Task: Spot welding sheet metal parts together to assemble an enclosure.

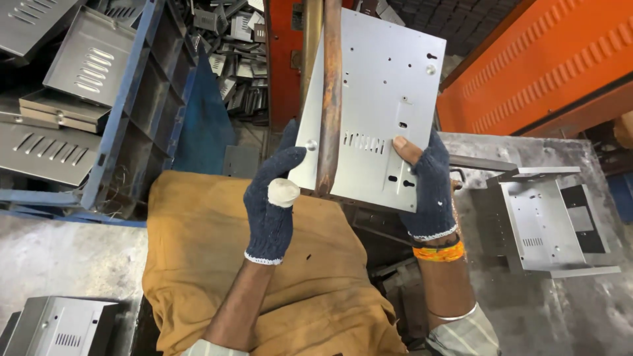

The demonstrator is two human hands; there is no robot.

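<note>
Left hand, in a dark knit glove w/ a white-wrapped thumb, gripped the lower left edge of a flat grey sheet-metal panel, fingers curled behind it & thumb pressed on the front. Right hand, in a fingerless dark glove w/ bare fingertips showing, pinched the panel's lower right edge; orange thread bands & a metal bangle sat on that wrist. Panel was held up, tilted, in front of the person, w/ punched holes & 1 row of short slots near its lower middle. A rusty vertical bar crossed in front of the panel, between the 2 hands. Below the hands lay a mustard-yellow cloth. To the right, on a grey tabletop, sat a folded metal chassis, well apart from the hands. To the left, a blue rack stood beside stacked louvred panels. Another grey box showed at lower left, & an orange machine behind.
</note>
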